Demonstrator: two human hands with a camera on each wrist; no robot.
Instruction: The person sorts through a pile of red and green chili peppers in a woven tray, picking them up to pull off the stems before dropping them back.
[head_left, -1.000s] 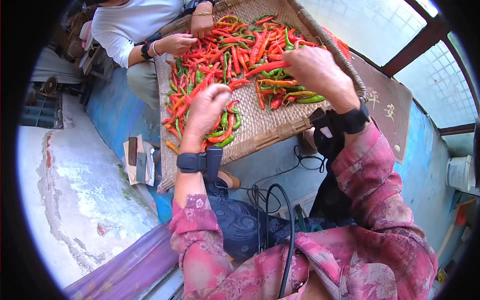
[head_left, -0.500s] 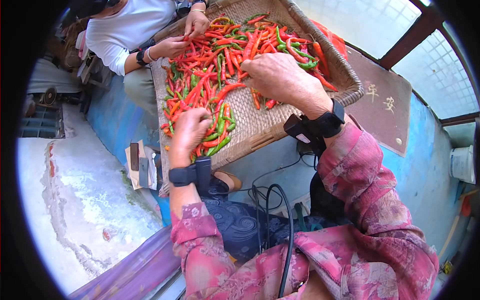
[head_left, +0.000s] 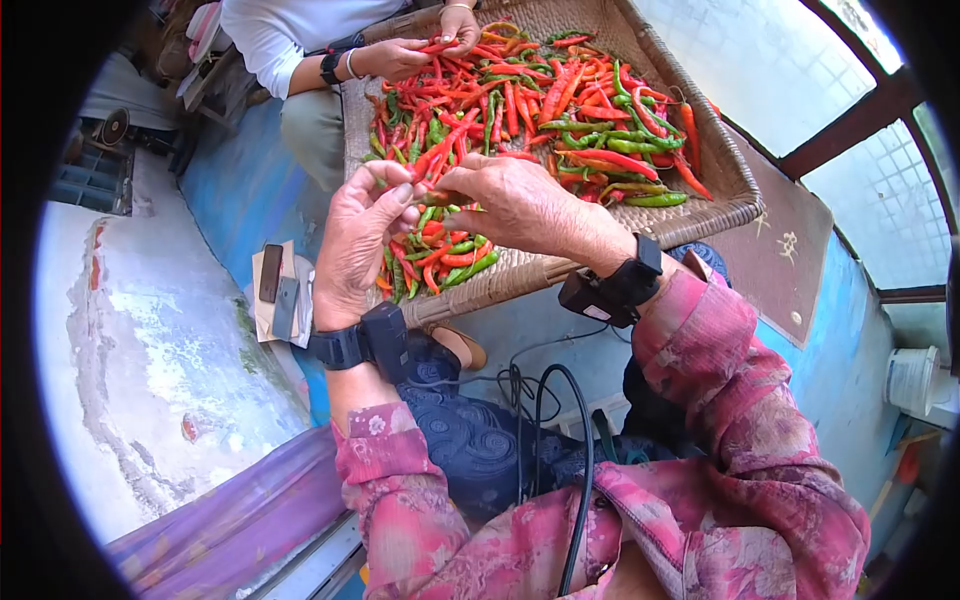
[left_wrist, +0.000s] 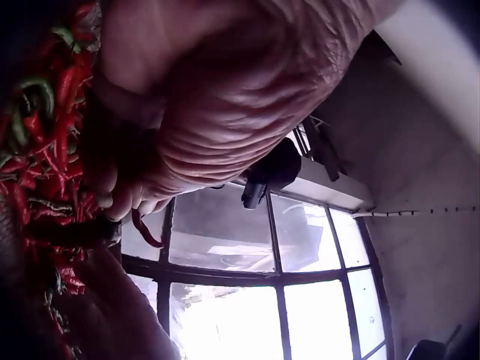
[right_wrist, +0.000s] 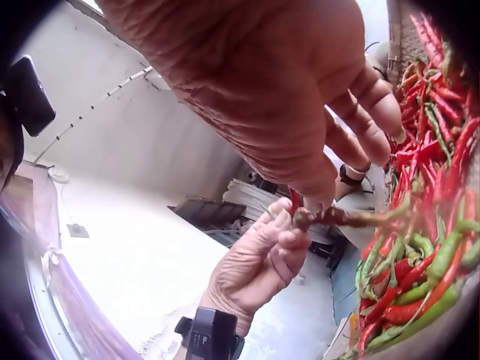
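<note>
Both of my hands meet above the near left part of a woven tray [head_left: 510, 284] heaped with red and green chili peppers [head_left: 545, 100]. My left hand [head_left: 352, 240] pinches a chili pepper between thumb and fingers; a thin red tip [left_wrist: 147, 229] pokes out below its fingers in the left wrist view. My right hand [head_left: 530, 207] comes in from the right, its thumb and forefinger pinching at the same place. In the right wrist view a dark, brownish shrivelled chili pepper [right_wrist: 346, 217] stretches from the fingertips toward the heap. The pinching tips partly hide it.
Across the tray, another person's hands [head_left: 398, 58] hold a red chili pepper [head_left: 437, 46]. Two phone-like slabs [head_left: 284, 305] lie on cardboard at the left. A black cable [head_left: 585, 450] loops over my lap. Green and red peppers [head_left: 465, 262] sit by the tray's near edge.
My right hand brought a red chili pepper leftward, then moved on from the pile to my left hand. My left hand rose from the near pile; the two now meet at the fingertips.
</note>
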